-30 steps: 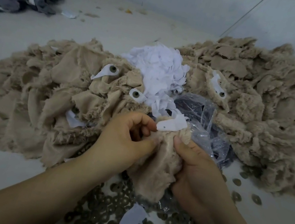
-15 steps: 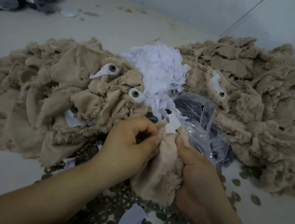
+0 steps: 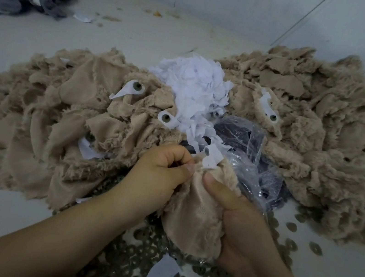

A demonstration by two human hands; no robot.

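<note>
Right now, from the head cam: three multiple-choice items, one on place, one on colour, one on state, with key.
1. Where is the heap of white scraps?
A. on a shelf
B. in a box
C. between the two beige piles

2. What colour is the held fabric piece?
A. beige
B. red
C. blue

3. How do the hands stand?
A. both flat and empty
B. left hand and right hand both grip the fabric piece
C. one grips, one hangs idle

Key: 1 C, the scraps sit where the piles meet. 2 A, it matches the plush piles. 3 B, the left fingers and right thumb close on it.
</note>
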